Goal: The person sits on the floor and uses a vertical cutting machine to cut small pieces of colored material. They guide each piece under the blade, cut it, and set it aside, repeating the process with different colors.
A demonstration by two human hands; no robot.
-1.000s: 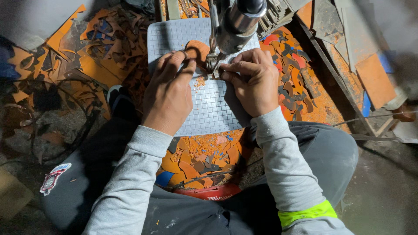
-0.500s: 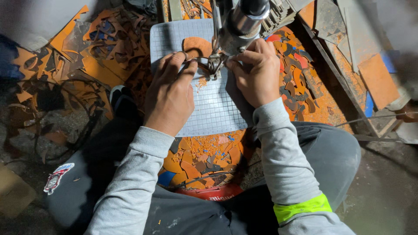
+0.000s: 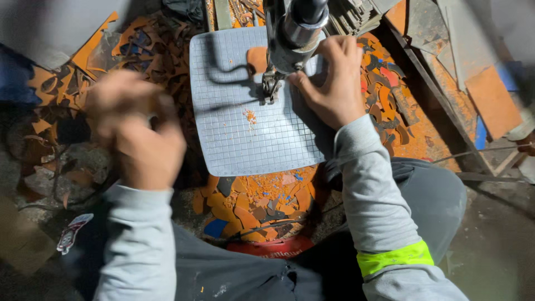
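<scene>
- Here, in the head view, the small rounded orange-brown cut piece (image 3: 257, 58) lies flat on the pale grey gridded saw table (image 3: 245, 139), just left of the metal blade head (image 3: 271, 83); its right edge is hidden behind the machine's steel column (image 3: 298, 30).
- The right hand (image 3: 331, 83) rests curled on the table beside the column, fingertips near the blade; whether it pinches the piece I cannot tell.
- The left hand (image 3: 136, 131) hovers off the table's left edge, blurred, loosely closed and apparently empty.
- Orange dust (image 3: 249, 116) speckles the grid.
- Orange and blue offcuts (image 3: 251, 209) litter the floor below.
</scene>
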